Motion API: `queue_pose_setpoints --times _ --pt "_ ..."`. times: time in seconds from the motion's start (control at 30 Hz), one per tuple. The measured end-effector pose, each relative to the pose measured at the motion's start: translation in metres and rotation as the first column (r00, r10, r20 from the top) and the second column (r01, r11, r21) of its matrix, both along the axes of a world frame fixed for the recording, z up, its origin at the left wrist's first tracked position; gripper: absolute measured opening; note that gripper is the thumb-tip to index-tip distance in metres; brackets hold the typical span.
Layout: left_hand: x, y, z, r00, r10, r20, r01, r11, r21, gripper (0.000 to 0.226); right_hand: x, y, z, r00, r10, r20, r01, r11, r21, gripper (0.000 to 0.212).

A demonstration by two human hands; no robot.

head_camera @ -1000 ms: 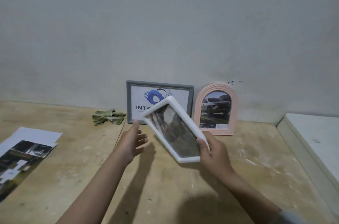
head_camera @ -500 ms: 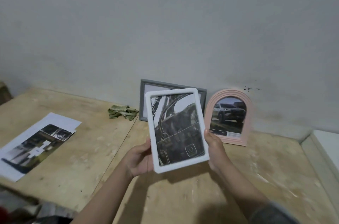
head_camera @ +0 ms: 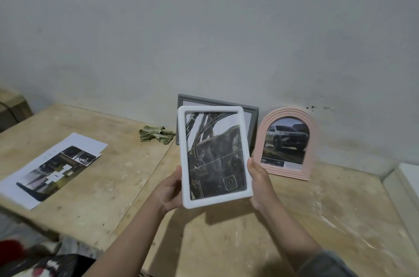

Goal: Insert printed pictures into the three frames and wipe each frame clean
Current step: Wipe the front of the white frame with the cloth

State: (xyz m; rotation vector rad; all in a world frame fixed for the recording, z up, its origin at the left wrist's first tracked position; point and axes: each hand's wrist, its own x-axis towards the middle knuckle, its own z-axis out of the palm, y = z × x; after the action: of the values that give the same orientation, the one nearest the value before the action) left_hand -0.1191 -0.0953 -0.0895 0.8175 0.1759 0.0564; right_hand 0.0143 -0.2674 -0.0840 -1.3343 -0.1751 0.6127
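I see my left hand (head_camera: 169,188) and right hand (head_camera: 260,182) gripping the white frame (head_camera: 214,156) by its side edges, upright above the table (head_camera: 226,242) (picture inside); behind stand the grey frame (head_camera: 254,110) and pink arched frame (head_camera: 286,144) against the wall.

Dim, flat indoor light leaves soft shadows under the white frame (head_camera: 214,156) on the table (head_camera: 294,220), with wide-angle bending and blur at the lower-left corner.
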Motion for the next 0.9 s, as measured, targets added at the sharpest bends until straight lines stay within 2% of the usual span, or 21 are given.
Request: queue_pose_setpoints --times 0.03,0.1,0.17,0.23,0.33,0.5,0.63,0.73,0.83,0.9 --pt "-0.002 0.006 -0.001 0.996 0.049 -0.078 -0.043 0.996 0.077 0.069 0.003 0.0 -0.002 1.0 0.001 0.003 -0.001 1.0 -0.008 0.051" --pt "-0.006 0.015 -0.001 0.988 0.103 -0.117 -0.07 0.962 0.263 0.073 0.007 0.002 -0.008 1.0 -0.011 0.015 0.011 0.999 -0.031 0.043" --pt "-0.012 0.021 0.002 0.973 0.189 -0.13 -0.118 0.899 0.422 0.059 0.01 0.009 -0.018 1.0 -0.019 0.013 0.02 0.998 -0.057 0.04" --pt "-0.017 0.026 0.004 0.933 0.327 -0.152 -0.223 0.853 0.472 0.038 0.008 0.018 -0.022 1.0 -0.005 0.01 0.006 0.997 -0.08 0.034" --pt "-0.026 0.033 0.006 0.891 0.441 -0.11 -0.341 0.808 0.48 0.022 0.002 0.043 -0.03 1.0 0.018 -0.009 -0.019 0.991 -0.133 0.035" --pt "-0.042 0.065 0.006 0.802 0.571 -0.173 -0.426 0.751 0.504 0.025 -0.01 0.11 -0.049 0.988 0.149 0.032 -0.135 0.955 -0.264 0.049" --pt "-0.062 0.109 0.004 0.719 0.667 -0.195 -0.516 0.7 0.493 0.023 -0.025 0.168 -0.05 0.96 0.279 0.03 -0.262 0.928 -0.264 0.046" --pt "-0.079 0.151 0.006 0.659 0.722 -0.213 -0.553 0.656 0.513 0.024 -0.029 0.218 -0.051 0.932 0.36 0.038 -0.329 0.886 -0.326 0.049" --pt "-0.095 0.193 0.009 0.594 0.771 -0.23 -0.582 0.609 0.539 0.024 -0.024 0.272 -0.061 0.899 0.392 0.193 -0.268 0.843 -0.466 0.049" --pt "-0.105 0.221 0.007 0.544 0.801 -0.251 -0.609 0.582 0.538 0.022 -0.019 0.305 -0.067 0.862 0.397 0.315 -0.171 0.813 -0.557 0.038"
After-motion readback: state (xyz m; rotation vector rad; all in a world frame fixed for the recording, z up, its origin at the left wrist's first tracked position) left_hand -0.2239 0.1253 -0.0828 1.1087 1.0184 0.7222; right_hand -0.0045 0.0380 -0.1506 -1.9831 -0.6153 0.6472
